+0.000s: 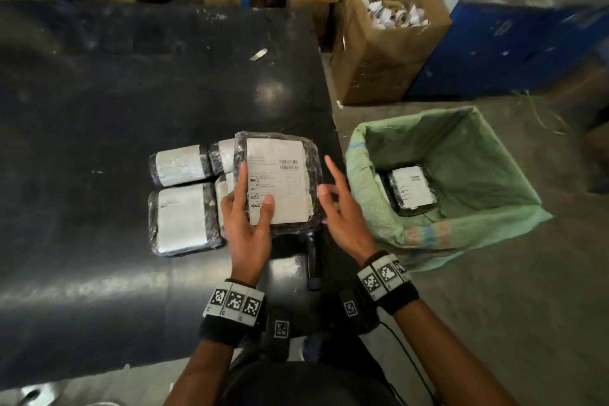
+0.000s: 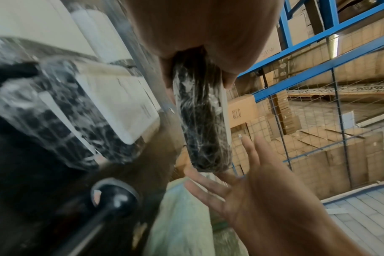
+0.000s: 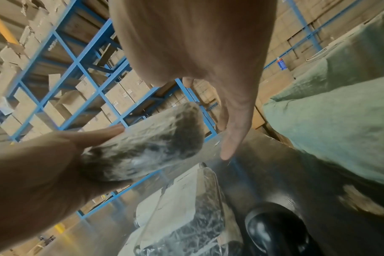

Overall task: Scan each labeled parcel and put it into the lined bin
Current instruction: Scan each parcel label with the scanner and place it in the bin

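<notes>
My left hand (image 1: 247, 227) grips a black plastic-wrapped parcel (image 1: 280, 181) above the table, thumb on its white barcode label. In the left wrist view the parcel (image 2: 204, 121) shows edge-on in the pinch. My right hand (image 1: 342, 208) is open, fingers spread, right beside the parcel's right edge; whether it touches is unclear. A black scanner (image 1: 311, 260) lies on the table under the parcel. The bin with a green liner (image 1: 478, 155) stands on the floor to the right, one labeled parcel (image 1: 412, 188) inside.
Several more labeled parcels (image 1: 181, 217) lie on the black table (image 1: 99, 92) left of my hands. An open cardboard box (image 1: 389, 43) of paper scraps stands behind the bin, next to a blue crate (image 1: 510, 49). Blue racking (image 3: 77, 65) with cartons runs behind.
</notes>
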Action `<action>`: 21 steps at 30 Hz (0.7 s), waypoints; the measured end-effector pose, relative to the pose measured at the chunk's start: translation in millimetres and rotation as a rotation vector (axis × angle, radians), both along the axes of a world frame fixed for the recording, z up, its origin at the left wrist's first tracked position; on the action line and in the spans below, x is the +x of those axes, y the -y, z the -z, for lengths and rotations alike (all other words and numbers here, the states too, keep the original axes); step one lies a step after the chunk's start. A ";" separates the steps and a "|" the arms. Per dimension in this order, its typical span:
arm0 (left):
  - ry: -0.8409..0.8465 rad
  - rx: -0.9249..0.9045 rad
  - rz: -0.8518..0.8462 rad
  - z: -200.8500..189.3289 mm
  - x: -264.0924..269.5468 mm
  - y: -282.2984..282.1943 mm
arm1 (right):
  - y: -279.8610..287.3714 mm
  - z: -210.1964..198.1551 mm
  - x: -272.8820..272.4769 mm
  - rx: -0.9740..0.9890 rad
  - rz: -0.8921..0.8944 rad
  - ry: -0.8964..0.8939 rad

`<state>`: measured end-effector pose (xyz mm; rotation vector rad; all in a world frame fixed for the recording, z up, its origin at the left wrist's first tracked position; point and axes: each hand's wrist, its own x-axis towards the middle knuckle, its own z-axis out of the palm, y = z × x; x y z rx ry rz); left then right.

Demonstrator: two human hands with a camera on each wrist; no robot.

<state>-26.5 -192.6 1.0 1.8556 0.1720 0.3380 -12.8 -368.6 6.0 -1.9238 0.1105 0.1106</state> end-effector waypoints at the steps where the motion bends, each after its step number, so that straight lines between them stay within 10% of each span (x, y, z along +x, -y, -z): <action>1: 0.003 -0.020 0.020 -1.6 1.1 11.7 | 1.3 -4.3 0.8 0.021 -0.026 0.007; 10: -0.033 -0.066 0.178 -7.6 21.9 116.6 | 89.3 -32.1 4.0 0.065 0.093 0.094; 21: -0.156 0.603 0.331 47.8 67.7 247.8 | 288.8 7.9 89.7 -0.372 -0.014 -0.196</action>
